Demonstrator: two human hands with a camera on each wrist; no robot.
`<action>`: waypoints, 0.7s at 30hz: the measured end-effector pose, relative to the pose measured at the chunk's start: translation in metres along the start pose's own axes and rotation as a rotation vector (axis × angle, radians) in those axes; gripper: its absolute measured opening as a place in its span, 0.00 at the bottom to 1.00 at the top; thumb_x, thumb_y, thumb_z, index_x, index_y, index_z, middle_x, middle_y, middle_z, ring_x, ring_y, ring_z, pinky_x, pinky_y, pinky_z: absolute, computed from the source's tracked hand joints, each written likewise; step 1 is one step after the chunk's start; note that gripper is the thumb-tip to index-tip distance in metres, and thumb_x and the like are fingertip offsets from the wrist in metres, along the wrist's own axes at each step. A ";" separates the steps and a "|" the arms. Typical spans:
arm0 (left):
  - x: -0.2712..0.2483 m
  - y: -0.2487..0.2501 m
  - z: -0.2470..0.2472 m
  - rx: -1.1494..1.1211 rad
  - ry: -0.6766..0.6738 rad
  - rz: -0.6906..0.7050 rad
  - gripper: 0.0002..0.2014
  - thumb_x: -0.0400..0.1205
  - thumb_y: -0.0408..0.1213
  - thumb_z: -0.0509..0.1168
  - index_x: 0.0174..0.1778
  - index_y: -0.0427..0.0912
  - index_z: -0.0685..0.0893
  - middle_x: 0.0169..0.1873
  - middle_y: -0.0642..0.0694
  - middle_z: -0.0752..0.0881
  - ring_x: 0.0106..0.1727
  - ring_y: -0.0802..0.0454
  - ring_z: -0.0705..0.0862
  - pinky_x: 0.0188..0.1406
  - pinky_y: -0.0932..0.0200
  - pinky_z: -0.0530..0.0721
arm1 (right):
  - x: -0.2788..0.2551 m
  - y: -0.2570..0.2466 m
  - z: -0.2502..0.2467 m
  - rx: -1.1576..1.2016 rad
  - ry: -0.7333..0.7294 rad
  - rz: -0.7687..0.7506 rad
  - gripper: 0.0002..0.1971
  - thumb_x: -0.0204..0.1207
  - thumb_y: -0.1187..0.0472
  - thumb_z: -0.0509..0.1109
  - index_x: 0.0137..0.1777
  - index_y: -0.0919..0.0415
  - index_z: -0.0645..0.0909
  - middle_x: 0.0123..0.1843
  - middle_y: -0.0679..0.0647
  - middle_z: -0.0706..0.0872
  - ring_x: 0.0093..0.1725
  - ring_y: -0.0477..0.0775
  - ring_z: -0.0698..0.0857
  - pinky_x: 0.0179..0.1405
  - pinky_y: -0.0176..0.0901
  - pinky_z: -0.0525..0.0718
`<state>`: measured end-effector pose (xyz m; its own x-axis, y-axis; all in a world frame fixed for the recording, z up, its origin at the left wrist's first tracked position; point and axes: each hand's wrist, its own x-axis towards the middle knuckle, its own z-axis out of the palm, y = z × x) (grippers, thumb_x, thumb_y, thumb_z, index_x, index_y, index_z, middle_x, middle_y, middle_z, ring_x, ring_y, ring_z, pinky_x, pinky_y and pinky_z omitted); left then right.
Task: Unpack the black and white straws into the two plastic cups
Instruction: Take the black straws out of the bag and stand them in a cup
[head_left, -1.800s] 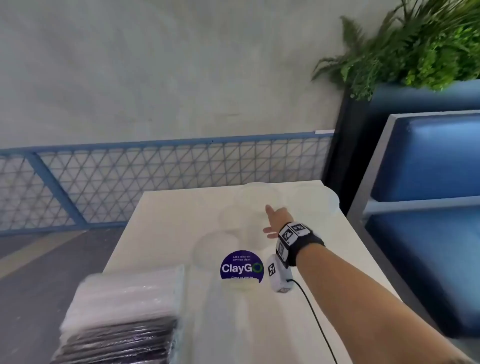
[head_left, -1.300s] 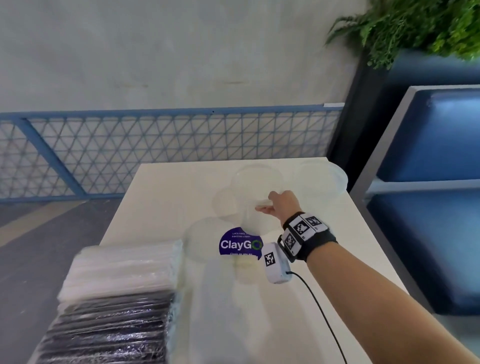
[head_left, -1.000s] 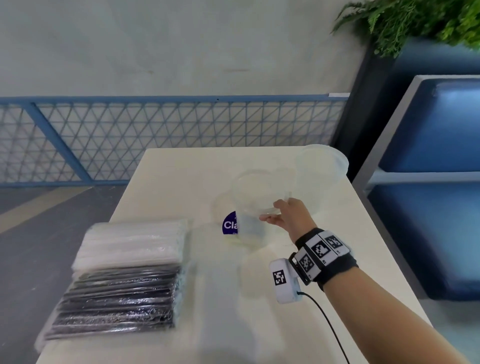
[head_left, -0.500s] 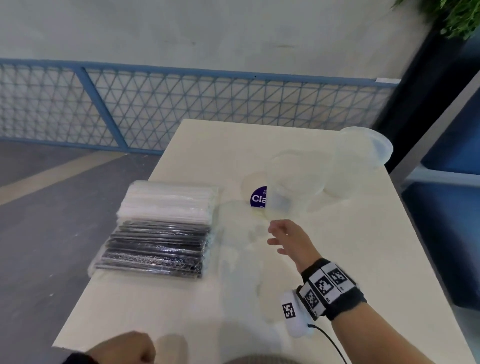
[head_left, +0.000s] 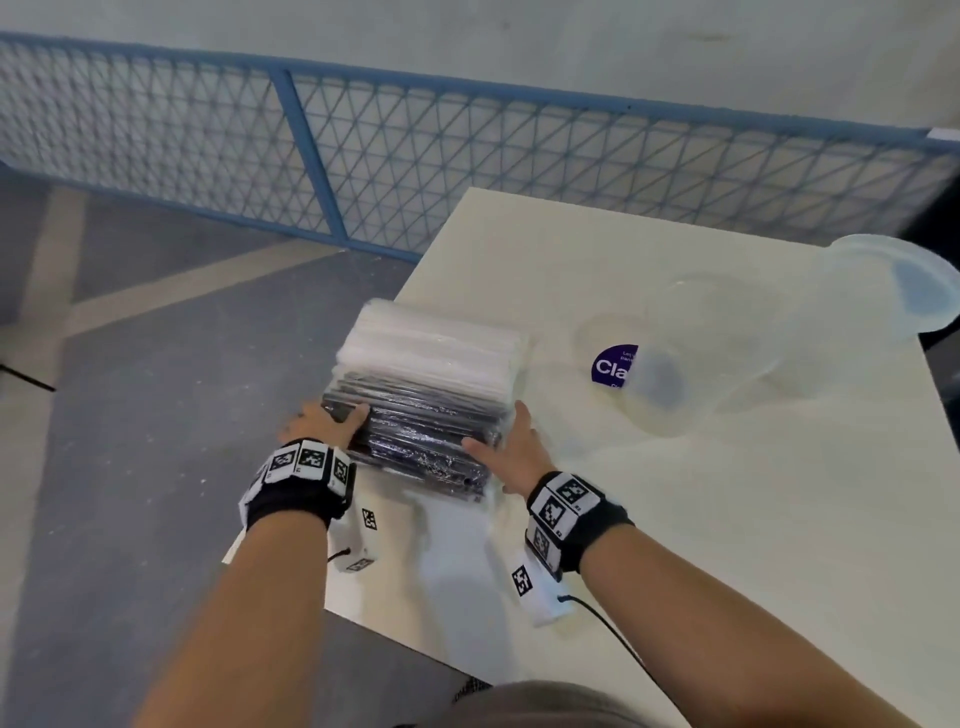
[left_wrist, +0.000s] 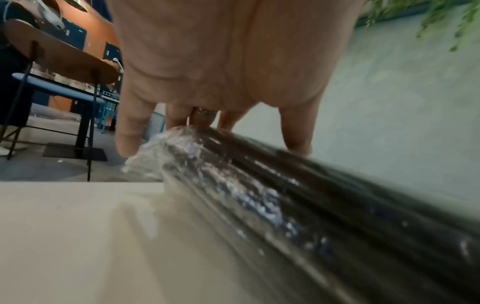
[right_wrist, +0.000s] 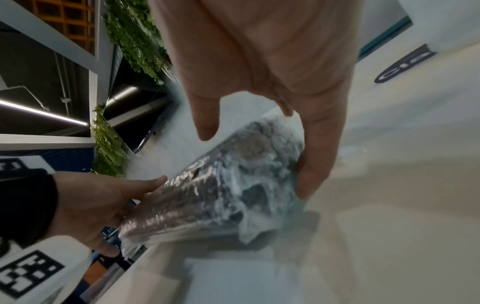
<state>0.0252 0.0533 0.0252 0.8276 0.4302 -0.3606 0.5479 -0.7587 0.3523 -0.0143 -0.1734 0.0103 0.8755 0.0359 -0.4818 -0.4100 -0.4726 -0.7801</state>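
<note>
Holding the wrapped pack of straws (head_left: 423, 395) from both short ends, I have my left hand (head_left: 324, 428) at its left end, thumb on top and fingers (left_wrist: 130, 131) reaching over the edge, and my right hand (head_left: 511, 452) at its right end, fingers (right_wrist: 317, 164) curled around the crumpled film. Both hands grip the pack; nothing is unpacked yet.

The pack lies on the desk (head_left: 727, 519) very near its left edge, black straws close to me and white straws behind them. Here is my first worry: the film looks smooth and shiny, so the pack may slip out and fall over the edge to the floor. If I tear the film too strongly, I think loose straws can roll away, and the two colours can mix.

Farther, to the right, the near plastic cup (head_left: 691, 358) stands partly over a purple sticker (head_left: 610, 366), and the far plastic cup (head_left: 883, 291) is near the back corner. They look light and clear, so a careless elbow or a heavy handful of straws may tip them.
</note>
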 end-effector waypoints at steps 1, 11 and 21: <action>0.002 -0.003 0.002 0.013 0.005 -0.007 0.38 0.77 0.60 0.63 0.69 0.29 0.69 0.66 0.26 0.76 0.68 0.30 0.74 0.69 0.42 0.71 | 0.002 0.002 0.002 -0.008 0.001 -0.002 0.54 0.69 0.42 0.73 0.81 0.51 0.37 0.82 0.66 0.57 0.73 0.70 0.72 0.67 0.66 0.78; -0.034 -0.002 -0.021 -0.315 -0.131 0.192 0.29 0.72 0.57 0.70 0.62 0.42 0.73 0.56 0.41 0.79 0.55 0.42 0.79 0.59 0.47 0.79 | -0.010 0.029 -0.030 0.166 0.023 0.028 0.45 0.75 0.55 0.68 0.82 0.50 0.39 0.82 0.62 0.61 0.76 0.63 0.70 0.75 0.58 0.70; -0.109 0.104 -0.041 -0.213 -0.061 0.562 0.25 0.71 0.56 0.71 0.53 0.42 0.74 0.47 0.43 0.83 0.49 0.44 0.82 0.43 0.55 0.74 | -0.056 0.016 -0.054 -0.381 0.096 -0.278 0.59 0.60 0.33 0.74 0.81 0.43 0.35 0.85 0.54 0.42 0.84 0.61 0.44 0.79 0.69 0.54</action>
<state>-0.0027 -0.0524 0.1361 0.9925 -0.0416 -0.1153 0.0462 -0.7442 0.6664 -0.0560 -0.2300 0.0465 0.9658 0.1334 -0.2223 -0.0498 -0.7461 -0.6640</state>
